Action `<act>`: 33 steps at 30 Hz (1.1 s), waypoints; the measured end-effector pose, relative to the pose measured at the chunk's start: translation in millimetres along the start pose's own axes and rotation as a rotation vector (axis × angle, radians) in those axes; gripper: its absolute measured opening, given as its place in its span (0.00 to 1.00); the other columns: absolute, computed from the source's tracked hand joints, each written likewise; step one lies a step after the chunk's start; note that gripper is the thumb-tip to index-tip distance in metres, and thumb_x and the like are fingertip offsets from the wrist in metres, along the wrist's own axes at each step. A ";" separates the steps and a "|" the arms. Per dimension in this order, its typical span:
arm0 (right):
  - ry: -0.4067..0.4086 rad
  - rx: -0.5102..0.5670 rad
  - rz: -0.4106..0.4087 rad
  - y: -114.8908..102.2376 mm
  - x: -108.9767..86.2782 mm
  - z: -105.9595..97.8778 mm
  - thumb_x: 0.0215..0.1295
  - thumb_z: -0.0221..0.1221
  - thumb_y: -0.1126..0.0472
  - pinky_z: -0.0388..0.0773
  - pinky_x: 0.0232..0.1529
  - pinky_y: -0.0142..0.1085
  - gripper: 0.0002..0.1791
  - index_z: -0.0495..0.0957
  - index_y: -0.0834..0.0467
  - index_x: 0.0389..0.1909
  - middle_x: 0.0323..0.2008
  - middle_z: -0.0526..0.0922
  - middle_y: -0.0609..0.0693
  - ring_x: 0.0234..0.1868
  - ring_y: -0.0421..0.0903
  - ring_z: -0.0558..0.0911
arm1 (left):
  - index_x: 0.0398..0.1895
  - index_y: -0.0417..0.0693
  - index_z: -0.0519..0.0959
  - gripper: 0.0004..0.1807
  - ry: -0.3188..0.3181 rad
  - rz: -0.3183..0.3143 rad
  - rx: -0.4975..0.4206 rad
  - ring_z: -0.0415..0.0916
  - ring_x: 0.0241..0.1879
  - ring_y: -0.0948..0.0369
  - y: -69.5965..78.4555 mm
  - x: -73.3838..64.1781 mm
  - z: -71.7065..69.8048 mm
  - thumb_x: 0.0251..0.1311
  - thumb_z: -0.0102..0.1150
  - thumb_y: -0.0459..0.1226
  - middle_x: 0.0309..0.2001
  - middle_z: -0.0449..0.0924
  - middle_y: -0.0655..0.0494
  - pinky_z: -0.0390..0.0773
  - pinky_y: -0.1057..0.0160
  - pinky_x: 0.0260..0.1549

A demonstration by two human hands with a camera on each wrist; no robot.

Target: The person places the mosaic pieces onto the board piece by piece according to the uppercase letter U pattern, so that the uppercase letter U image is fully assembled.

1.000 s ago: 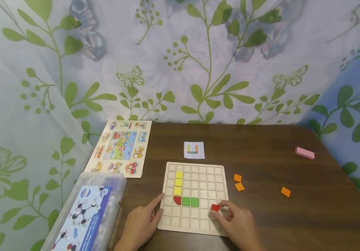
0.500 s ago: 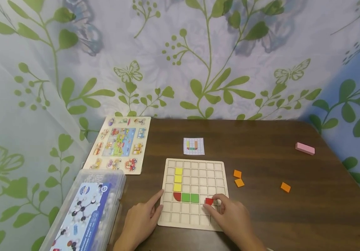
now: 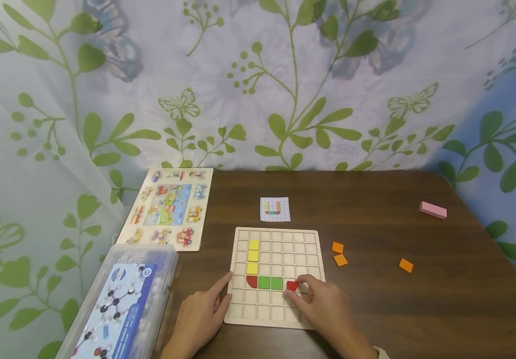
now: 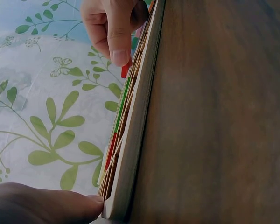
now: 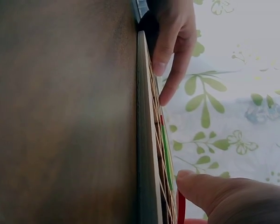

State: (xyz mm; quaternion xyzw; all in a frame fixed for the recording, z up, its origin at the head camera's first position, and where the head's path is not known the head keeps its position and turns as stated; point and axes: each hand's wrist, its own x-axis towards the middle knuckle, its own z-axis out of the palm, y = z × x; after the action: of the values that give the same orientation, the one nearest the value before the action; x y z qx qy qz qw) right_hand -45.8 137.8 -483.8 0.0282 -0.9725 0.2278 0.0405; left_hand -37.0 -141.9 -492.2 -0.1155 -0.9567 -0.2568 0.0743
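My right hand (image 3: 327,304) pinches a red tile (image 3: 291,285) between thumb and index finger. The tile is over the wooden grid board (image 3: 273,314), just right of two green tiles (image 3: 270,282); in the left wrist view the red tile (image 4: 125,70) stands tilted above the board. A red tile with one rounded corner (image 3: 251,281) sits left of the green ones. Above it, several yellow tiles (image 3: 252,256) form a column. My left hand (image 3: 201,314) rests its extended index finger and thumb at the board's left edge.
Behind the board lies a small pattern card (image 3: 275,209). Several orange tiles (image 3: 341,260) are to the right, and a pink block (image 3: 433,210) lies farther off. On the left are a picture puzzle (image 3: 168,207) and a clear plastic box (image 3: 119,299).
My right hand has carried the red tile leftward across the board, up beside the green tiles. The left hand stays at the board's left edge. The head view has shifted slightly.
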 end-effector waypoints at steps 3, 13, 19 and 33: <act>0.028 -0.006 -0.022 1.8 0.8 2.2 0.55 0.73 0.38 0.59 0.23 0.34 0.18 0.85 0.45 0.38 0.10 0.61 0.36 0.16 0.36 0.62 | 0.64 0.56 0.81 0.23 -0.007 -0.003 -0.002 0.46 0.13 0.75 0.3 -0.2 0.3 0.64 0.67 0.40 0.13 0.54 0.76 0.53 0.69 0.13; 0.052 -0.001 -0.061 -0.6 4.5 8.6 0.54 0.73 0.37 0.58 0.22 0.34 0.20 0.85 0.46 0.37 0.11 0.59 0.36 0.16 0.37 0.58 | 0.65 0.58 0.80 0.24 -0.004 -0.009 -0.008 0.46 0.13 0.74 -0.8 -1.0 -1.4 0.65 0.66 0.41 0.13 0.54 0.75 0.52 0.68 0.13; 0.097 0.008 -0.086 0.9 3.8 10.1 0.54 0.74 0.38 0.57 0.21 0.33 0.20 0.85 0.47 0.37 0.11 0.60 0.35 0.16 0.37 0.57 | 0.65 0.60 0.80 0.24 -0.007 -0.008 -0.009 0.47 0.12 0.74 1.1 -0.3 -1.9 0.66 0.66 0.42 0.13 0.55 0.75 0.53 0.68 0.13; 0.080 -0.029 -0.081 0.3 4.7 8.4 0.53 0.74 0.38 0.67 0.25 0.36 0.22 0.86 0.50 0.39 0.14 0.73 0.38 0.18 0.37 0.64 | 0.65 0.57 0.81 0.24 -0.006 0.007 0.003 0.47 0.13 0.75 0.9 0.3 -2.3 0.65 0.67 0.41 0.13 0.54 0.76 0.53 0.68 0.14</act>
State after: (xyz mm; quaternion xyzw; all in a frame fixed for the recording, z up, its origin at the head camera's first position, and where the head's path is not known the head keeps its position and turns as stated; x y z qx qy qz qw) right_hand -51.0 134.1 -491.0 0.0577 -0.9713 0.2127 0.0891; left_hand -36.9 -142.3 -489.7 -0.1195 -0.9568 -0.2549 0.0723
